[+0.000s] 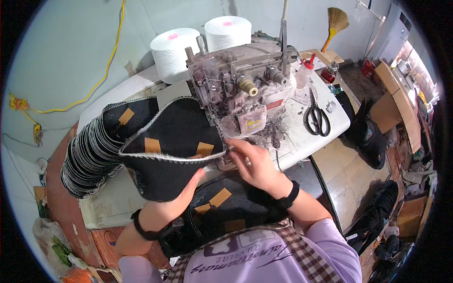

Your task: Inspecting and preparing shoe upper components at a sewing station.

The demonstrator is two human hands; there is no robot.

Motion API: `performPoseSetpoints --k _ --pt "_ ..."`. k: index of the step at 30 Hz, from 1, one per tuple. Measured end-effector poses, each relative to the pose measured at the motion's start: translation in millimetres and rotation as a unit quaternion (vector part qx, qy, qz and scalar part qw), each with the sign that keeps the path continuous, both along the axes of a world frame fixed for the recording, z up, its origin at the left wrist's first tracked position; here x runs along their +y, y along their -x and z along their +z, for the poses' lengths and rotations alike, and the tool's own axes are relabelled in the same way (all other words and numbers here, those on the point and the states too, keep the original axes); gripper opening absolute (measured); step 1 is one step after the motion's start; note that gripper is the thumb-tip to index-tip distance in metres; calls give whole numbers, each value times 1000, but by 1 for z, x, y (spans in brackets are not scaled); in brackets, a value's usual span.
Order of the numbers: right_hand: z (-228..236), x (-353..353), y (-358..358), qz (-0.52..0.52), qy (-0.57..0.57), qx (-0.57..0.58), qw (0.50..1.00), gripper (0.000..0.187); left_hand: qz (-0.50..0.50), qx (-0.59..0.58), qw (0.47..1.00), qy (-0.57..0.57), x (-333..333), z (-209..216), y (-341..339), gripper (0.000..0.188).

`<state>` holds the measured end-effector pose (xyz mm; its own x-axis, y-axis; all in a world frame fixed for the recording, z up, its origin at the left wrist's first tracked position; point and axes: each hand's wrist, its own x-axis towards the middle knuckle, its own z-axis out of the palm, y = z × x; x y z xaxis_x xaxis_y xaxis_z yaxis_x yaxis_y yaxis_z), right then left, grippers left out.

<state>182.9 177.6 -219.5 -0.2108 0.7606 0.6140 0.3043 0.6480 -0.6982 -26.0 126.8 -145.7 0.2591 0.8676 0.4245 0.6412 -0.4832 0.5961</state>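
Note:
A black fabric piece point(174, 127) with white overcast stitching along its edge lies against an overlock sewing machine point(245, 75). Tan paper tags point(152, 145) are stuck on it. My left hand point(177, 203) grips the folded-down part of the piece from below, thumb along its right edge and most fingers hidden by the cloth. Close to the machine's stitching area, my right hand point(257, 167) pinches the stitched edge between thumb and fingers. More black pieces with tan tags point(220, 197) rest across my lap.
A long stack of edged black pieces point(89, 155) curves along the table's left. Two white thread cones point(175, 54) stand behind the machine. Black-handled scissors point(317, 120) and a red-capped bottle point(304, 73) sit to the right. Dark cloth point(377, 212) is heaped at far right.

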Motion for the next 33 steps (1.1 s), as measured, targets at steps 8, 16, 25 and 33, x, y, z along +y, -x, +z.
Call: performPoseSetpoints --k 8,16,25,33 --pt "-18 -39 -13 65 15 -282 957 43 334 281 892 -113 91 -8 51 22" --pt "-22 -33 -17 78 26 -292 953 19 94 383 898 -198 133 2 53 19" --pt "13 4 -42 46 234 125 963 11 62 333 931 -132 74 -34 116 27" --pt "13 23 -1 224 406 201 863 31 -84 -472 868 133 32 -16 9 39"
